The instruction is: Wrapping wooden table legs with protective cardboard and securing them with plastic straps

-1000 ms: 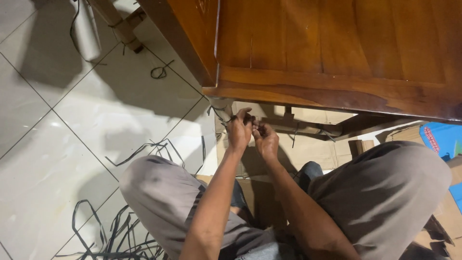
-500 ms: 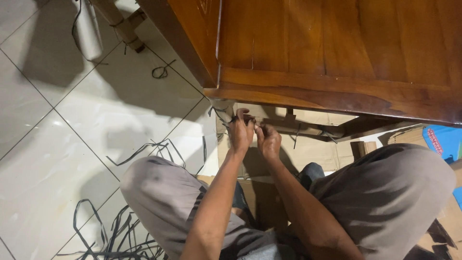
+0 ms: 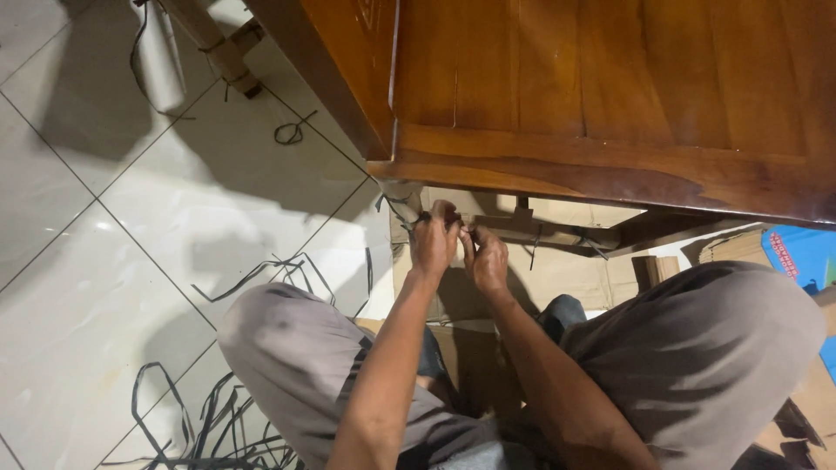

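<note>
Both hands under the wooden table (image 3: 610, 96) edge. Left hand (image 3: 433, 239) and right hand (image 3: 488, 259) each pinch the black strap (image 3: 409, 213) wound round the paper-wrapped leg (image 3: 402, 193). Best keep strap taut, grips close together, knot snug against wrapping.

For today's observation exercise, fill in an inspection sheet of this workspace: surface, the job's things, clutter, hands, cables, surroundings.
Surface: white tiled floor, glossy, with flattened cardboard under the furniture.
Job's things: thin black strap at a paper-wrapped furniture leg, below the edge of a brown wooden table.
Clutter: loose black strap offcuts on the tiles; a small strap loop farther off.
Hands: left hand and right hand close together, fingers pinched on the strap; grip detail too small to tell.
Cables: nothing seen.
Surroundings: another wrapped leg at top left; blue packaging at right; the person's grey-trousered knees in the foreground.
</note>
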